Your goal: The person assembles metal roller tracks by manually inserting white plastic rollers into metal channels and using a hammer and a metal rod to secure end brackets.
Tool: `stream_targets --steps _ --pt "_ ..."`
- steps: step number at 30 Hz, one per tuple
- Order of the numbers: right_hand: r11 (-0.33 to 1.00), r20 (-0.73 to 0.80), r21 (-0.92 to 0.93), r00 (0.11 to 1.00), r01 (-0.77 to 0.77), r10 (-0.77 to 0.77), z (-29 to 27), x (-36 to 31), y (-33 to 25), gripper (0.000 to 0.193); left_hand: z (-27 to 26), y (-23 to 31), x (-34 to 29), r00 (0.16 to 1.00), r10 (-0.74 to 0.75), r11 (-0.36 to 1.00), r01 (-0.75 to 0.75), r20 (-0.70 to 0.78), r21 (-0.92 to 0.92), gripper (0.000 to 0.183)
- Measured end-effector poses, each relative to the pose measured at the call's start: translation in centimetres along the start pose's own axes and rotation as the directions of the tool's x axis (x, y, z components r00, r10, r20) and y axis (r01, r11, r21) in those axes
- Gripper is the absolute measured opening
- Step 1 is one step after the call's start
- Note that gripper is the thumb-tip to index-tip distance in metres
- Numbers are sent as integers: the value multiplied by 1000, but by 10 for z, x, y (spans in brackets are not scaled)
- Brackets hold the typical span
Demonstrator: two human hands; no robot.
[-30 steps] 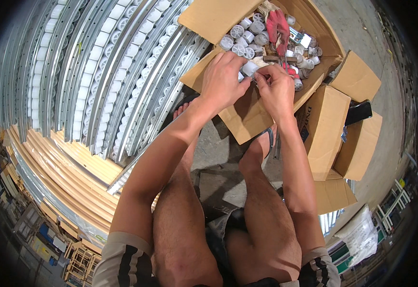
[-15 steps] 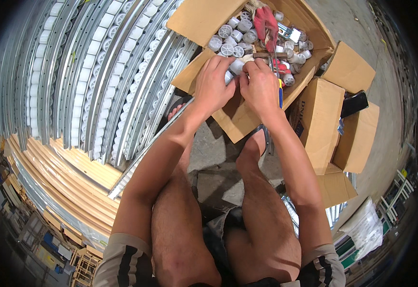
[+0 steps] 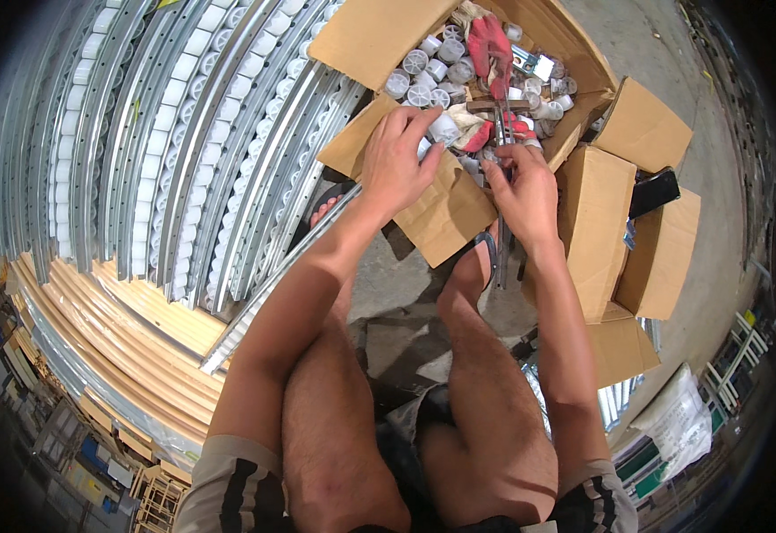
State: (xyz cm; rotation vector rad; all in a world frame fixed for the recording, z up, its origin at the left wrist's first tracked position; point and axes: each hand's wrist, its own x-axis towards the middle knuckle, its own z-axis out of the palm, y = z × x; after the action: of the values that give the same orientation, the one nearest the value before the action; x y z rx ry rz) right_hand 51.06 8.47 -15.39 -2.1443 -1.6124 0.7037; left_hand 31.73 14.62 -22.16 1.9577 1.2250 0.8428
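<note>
My left hand (image 3: 398, 162) is closed around the upper end of a long metal rail with white rollers (image 3: 283, 274), beside the open box. A loose-looking white roller (image 3: 444, 130) shows just past its fingertips. My right hand (image 3: 525, 188) is over the near edge of the box, its fingers curled; what they hold, if anything, is hidden. Thin dark metal bars (image 3: 504, 218) run beside and under that hand. In the cardboard box (image 3: 574, 40) are several clear and white rollers (image 3: 414, 62), red-and-white work gloves (image 3: 491, 49) and a hammer-like tool (image 3: 498, 106).
Rows of metal roller rails (image 3: 197, 142) lie to the left, with tan pipes (image 3: 112, 329) below them. A second open cardboard box (image 3: 596, 231) stands at right with a black phone-like object (image 3: 656, 194) on it. My legs and sandalled feet are beneath my arms.
My right hand has moved right and slightly down, away from my left hand and the white roller. A yellow-and-blue handle seen there before is now out of sight. The left hand stays put.
</note>
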Motion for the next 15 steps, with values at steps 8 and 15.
stream_targets --steps 8,15 --pt "989 10 55 990 137 -138 28 30 -23 22 2 1 0 999 0 999 -1 -40 -38 41" --pt "991 59 107 995 75 -82 38 39 -25 17 3 -3 -1 997 -19 999 16 -75 -32 41"
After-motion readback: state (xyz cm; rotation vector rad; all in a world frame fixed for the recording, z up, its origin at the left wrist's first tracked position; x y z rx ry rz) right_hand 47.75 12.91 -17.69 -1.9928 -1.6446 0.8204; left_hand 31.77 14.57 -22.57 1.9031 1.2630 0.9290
